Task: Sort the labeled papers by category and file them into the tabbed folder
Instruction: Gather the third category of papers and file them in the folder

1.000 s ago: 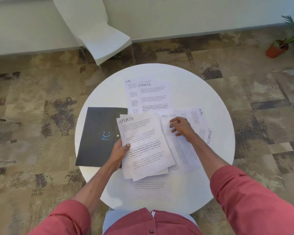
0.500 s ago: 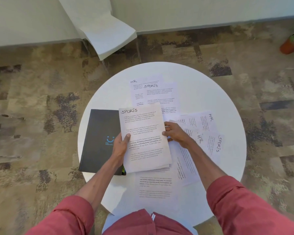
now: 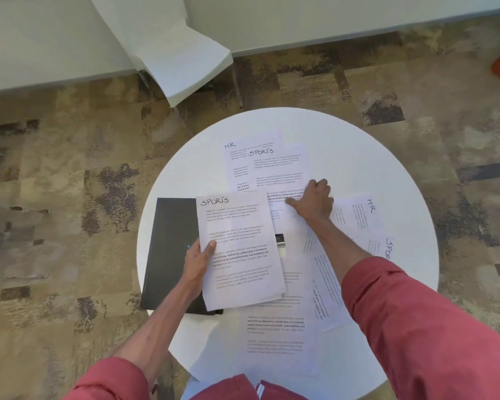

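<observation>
Head view: left hand (image 3: 198,264) grips the SPORTS stack (image 3: 240,241), thumb on top, over the black folder (image 3: 171,249) at the table's (image 3: 367,145) 9 o'clock. Right hand (image 3: 312,202), fingers curled, rests on the loose SPORTS sheet (image 3: 277,168) toward 12 o'clock; whether it pinches the sheet cannot be told.

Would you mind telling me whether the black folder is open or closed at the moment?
Closed: the black folder lies flat, its dark cover up, no tabs or pockets showing.
</observation>
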Demonstrator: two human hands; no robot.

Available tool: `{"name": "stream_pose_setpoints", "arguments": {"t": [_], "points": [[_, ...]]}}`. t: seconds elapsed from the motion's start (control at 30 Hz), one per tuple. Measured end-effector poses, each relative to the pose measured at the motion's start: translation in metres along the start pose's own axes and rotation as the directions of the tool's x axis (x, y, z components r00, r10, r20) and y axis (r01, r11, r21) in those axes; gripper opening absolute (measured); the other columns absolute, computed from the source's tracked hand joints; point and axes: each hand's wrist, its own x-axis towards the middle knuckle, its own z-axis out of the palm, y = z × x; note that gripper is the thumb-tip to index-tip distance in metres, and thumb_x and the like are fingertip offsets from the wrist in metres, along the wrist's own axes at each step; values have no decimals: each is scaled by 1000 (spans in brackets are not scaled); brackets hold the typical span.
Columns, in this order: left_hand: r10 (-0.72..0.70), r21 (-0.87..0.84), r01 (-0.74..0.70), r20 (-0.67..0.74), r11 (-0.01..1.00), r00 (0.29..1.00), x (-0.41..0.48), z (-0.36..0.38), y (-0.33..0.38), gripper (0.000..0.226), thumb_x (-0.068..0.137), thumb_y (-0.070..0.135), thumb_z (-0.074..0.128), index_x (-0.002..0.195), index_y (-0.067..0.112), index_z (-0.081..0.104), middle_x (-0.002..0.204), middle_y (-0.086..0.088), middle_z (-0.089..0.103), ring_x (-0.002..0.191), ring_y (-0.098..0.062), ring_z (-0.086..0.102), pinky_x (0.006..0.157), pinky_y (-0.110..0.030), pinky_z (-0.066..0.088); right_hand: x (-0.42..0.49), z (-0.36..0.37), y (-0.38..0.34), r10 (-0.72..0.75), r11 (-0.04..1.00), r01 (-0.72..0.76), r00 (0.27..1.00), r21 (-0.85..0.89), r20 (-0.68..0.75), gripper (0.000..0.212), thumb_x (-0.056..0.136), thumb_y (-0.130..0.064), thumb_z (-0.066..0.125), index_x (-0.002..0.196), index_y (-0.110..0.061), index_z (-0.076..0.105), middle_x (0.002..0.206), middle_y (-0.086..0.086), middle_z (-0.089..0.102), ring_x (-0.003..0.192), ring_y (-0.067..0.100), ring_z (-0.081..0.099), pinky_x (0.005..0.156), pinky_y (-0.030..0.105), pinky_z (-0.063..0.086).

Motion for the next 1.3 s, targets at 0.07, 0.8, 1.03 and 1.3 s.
{"name": "stream_pose_setpoints", "arguments": {"t": [0.07,0.8,1.03,1.3], "points": [[-14,-10,14,-7,1000,1000,2,-7,-2,33,109,19,64,141,10,64,128,-14,78,114,-40,76,99,-59,60,-2,6,-9,13,998,-15,999,-65,-30,98,75,-60,87,141,-1,46,138,15,44,126,32,47,100,46,46],[-88,-92,83,-55,992,995,6,-14,-15,30,106,18,66,134,7,67,123,-14,80,109,-38,78,92,-53,63,26,-5,-27,40,992,-44,999,-117,-32,108,75,-65,86,144,7,45,141,15,40,128,31,45,99,47,47],[-105,-96,96,-91,991,990,9,-18,-15,23,106,15,66,128,8,69,119,-13,81,102,-35,80,78,-44,66,23,0,-29,56,992,-60,998,-107,-37,100,76,-60,87,142,4,48,142,13,39,129,32,43,93,50,49],[-101,-111,92,-74,989,992,3,-22,-18,28,107,16,66,133,7,67,122,-15,80,108,-40,78,86,-50,66,16,5,-27,61,997,-57,995,44,-83,80,74,-33,91,134,-16,41,132,14,48,122,37,49,91,53,47]]}}
